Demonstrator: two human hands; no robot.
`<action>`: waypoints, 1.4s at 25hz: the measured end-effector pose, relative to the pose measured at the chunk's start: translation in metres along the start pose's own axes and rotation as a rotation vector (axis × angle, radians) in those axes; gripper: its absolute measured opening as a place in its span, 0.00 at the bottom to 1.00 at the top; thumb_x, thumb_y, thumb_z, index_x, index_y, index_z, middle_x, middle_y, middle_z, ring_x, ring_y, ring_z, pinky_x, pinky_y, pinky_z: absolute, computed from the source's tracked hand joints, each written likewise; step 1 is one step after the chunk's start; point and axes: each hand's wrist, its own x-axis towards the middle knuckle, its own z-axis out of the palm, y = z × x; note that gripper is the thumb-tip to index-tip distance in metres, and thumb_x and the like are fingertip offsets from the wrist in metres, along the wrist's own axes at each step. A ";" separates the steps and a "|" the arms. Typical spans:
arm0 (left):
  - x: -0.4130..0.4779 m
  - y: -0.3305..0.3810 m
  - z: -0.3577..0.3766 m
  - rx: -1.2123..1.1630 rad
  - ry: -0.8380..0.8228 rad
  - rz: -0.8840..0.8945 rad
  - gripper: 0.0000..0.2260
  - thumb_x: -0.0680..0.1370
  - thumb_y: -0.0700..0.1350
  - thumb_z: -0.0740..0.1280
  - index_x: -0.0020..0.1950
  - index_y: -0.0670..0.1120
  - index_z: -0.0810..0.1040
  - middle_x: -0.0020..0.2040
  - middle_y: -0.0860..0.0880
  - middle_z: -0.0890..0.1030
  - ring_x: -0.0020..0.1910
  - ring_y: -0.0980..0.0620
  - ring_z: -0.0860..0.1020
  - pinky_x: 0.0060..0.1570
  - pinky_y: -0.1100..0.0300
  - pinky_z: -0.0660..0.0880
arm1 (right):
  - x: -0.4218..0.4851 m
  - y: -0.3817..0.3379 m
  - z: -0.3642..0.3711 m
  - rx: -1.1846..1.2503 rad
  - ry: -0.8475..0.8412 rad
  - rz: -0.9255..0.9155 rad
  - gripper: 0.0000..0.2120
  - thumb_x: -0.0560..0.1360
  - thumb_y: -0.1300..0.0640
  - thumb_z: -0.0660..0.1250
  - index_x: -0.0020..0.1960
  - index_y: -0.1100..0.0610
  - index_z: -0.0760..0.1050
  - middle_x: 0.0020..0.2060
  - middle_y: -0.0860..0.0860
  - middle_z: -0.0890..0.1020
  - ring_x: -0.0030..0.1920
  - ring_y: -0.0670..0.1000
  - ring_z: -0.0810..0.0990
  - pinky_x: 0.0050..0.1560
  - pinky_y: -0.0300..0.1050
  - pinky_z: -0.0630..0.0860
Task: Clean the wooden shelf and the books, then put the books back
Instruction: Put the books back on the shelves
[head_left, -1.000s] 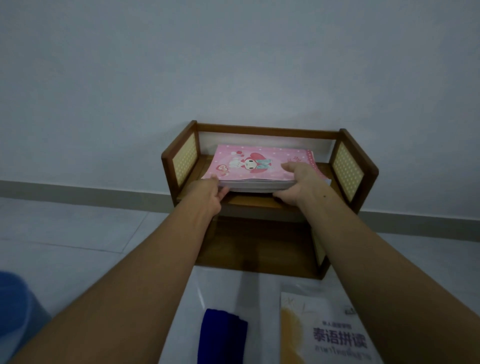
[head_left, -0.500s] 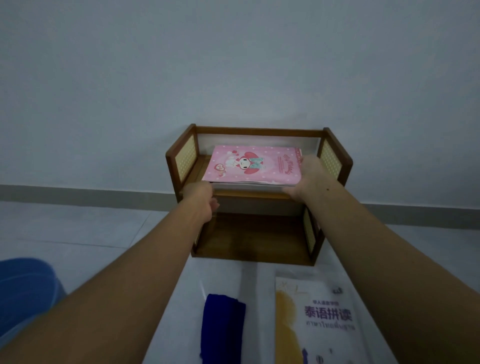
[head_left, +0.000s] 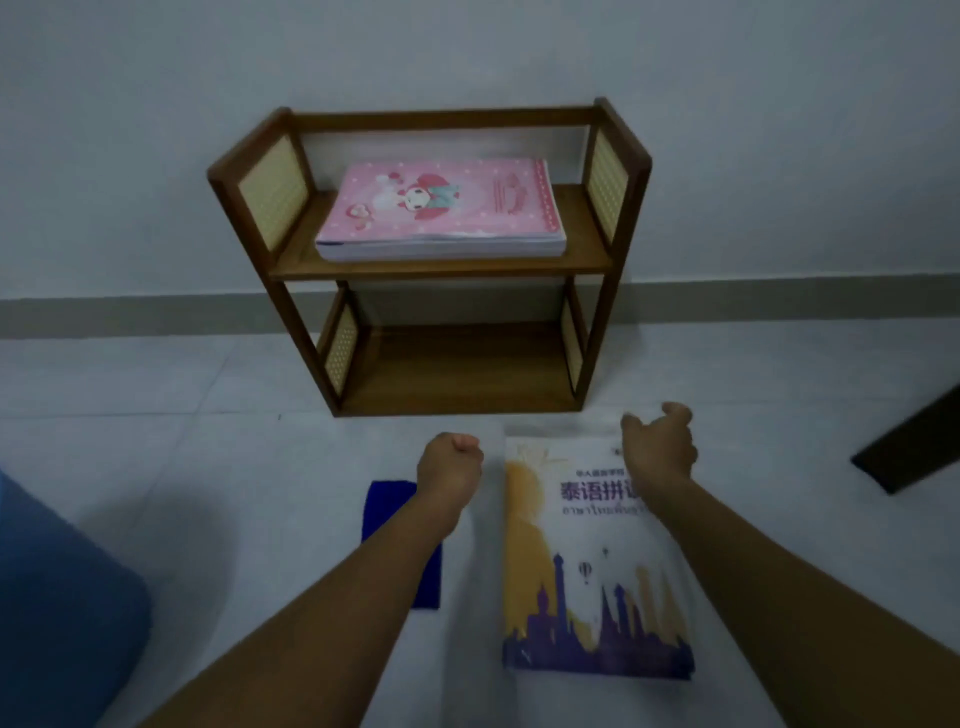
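The pink book (head_left: 441, 208) lies flat on the shelf (head_left: 441, 267), left hand (head_left: 451, 462) an empty fist, right hand (head_left: 658, 447) loosely curled above the far edge of the yellow book (head_left: 592, 561) on the floor (head_left: 208, 467), best lifted level with both hands.

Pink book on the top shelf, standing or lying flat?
Lying flat: the pink book has its cover facing up and its page edges toward the camera, resting on the wooden shelf upper board.

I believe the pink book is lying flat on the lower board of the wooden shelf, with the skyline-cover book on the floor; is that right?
Not quite: the head view shows the pink book flat on the upper board of the wooden shelf. The skyline-cover book is on the floor.
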 end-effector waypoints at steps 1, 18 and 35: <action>0.002 -0.014 0.007 0.061 -0.023 -0.013 0.06 0.79 0.39 0.62 0.54 0.44 0.76 0.54 0.42 0.79 0.53 0.44 0.78 0.57 0.48 0.77 | 0.007 0.017 -0.002 -0.127 -0.037 0.048 0.28 0.77 0.53 0.64 0.73 0.57 0.57 0.66 0.62 0.70 0.64 0.63 0.69 0.59 0.55 0.70; 0.004 -0.062 0.049 0.026 -0.239 -0.321 0.17 0.74 0.44 0.71 0.60 0.37 0.76 0.46 0.46 0.79 0.52 0.44 0.77 0.58 0.52 0.75 | 0.038 0.100 -0.018 0.194 -0.428 0.422 0.20 0.68 0.55 0.77 0.52 0.68 0.79 0.46 0.62 0.84 0.45 0.62 0.84 0.53 0.60 0.79; -0.029 -0.010 -0.002 -0.067 -0.250 0.240 0.16 0.75 0.38 0.69 0.58 0.52 0.71 0.55 0.50 0.79 0.56 0.48 0.78 0.51 0.53 0.78 | 0.014 0.026 -0.079 0.324 -0.799 0.053 0.21 0.69 0.67 0.72 0.61 0.55 0.76 0.53 0.56 0.84 0.54 0.58 0.82 0.50 0.56 0.78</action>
